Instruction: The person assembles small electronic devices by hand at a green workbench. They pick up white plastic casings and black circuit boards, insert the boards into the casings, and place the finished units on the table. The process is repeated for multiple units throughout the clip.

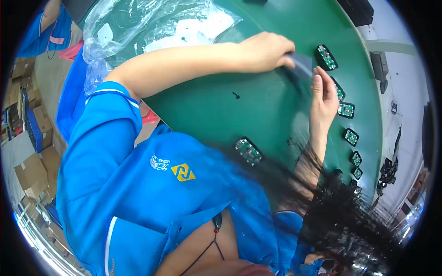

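My left hand reaches across the green table, closed on a thin dark grey flat piece, which is smeared by motion. Its exact kind does not show. My right hand is raised at the other end of the piece, with thumb and fingertips close together at its edge. I cannot tell whether they pinch it. Just beyond the right hand lie green circuit boards in black housings, among them one board and another. Nearer my body rests a further board, beside blurred dark hair.
Clear plastic bags with white pieces cover the far left of the green table. A small black part lies mid-table. More boards line the right edge. A blue bin stands left, near cardboard boxes. Another person's arm shows top left.
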Available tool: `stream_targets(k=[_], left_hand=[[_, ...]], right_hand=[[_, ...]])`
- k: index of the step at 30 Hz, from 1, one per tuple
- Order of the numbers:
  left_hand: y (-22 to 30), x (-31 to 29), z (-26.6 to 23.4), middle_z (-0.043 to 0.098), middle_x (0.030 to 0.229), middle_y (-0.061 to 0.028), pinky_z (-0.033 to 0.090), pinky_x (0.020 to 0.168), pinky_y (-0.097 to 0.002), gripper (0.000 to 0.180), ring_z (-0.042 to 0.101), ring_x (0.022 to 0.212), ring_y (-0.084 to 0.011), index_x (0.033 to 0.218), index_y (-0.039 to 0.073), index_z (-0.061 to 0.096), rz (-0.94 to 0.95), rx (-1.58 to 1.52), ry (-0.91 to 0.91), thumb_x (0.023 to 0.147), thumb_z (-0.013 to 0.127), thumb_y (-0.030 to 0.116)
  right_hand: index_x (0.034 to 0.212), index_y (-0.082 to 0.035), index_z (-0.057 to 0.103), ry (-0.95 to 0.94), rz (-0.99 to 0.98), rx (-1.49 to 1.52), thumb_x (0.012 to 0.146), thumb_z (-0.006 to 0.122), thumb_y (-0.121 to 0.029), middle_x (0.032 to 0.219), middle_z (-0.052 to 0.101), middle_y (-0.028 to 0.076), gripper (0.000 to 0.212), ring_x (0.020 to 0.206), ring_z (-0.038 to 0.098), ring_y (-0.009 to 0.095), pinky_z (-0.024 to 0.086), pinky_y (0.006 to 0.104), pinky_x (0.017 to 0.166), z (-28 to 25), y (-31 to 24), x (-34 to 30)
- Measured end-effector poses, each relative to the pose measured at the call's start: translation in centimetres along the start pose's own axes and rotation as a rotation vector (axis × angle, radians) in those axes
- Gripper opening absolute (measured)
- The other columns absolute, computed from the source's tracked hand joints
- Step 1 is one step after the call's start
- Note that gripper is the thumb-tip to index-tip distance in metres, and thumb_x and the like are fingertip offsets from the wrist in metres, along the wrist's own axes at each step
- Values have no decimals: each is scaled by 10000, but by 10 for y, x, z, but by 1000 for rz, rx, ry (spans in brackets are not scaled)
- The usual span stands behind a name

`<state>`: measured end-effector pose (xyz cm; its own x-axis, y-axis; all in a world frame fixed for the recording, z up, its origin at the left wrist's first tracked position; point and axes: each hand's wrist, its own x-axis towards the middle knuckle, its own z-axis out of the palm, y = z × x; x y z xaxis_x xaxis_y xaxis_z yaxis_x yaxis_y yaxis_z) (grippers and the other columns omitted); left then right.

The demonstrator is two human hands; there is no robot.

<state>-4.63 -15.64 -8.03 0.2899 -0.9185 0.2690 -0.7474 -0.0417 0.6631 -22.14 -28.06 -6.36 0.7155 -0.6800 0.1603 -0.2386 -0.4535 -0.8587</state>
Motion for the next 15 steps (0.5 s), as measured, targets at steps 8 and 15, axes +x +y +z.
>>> stream_targets(k=[8, 15], left_hand=[[-25, 66, -30, 660, 769, -133, 520, 584, -271, 382, 629, 604, -152, 1027, -57, 574, -590, -343, -314, 912, 539, 307], [-37, 71, -30, 671, 733, -109, 513, 578, -355, 407, 645, 620, -221, 851, -31, 637, -554, -27, -332, 893, 538, 362]], right_hand=[[1204, -69, 547, 94, -387, -736, 815, 665, -201, 1182, 558, 109, 428, 1114, 492, 269, 418, 368, 915, -26, 14, 62], [1224, -90, 533, 11, -208, -526, 779, 685, -154, 1123, 580, 105, 475, 1039, 533, 254, 419, 366, 907, -22, 30, 75]])
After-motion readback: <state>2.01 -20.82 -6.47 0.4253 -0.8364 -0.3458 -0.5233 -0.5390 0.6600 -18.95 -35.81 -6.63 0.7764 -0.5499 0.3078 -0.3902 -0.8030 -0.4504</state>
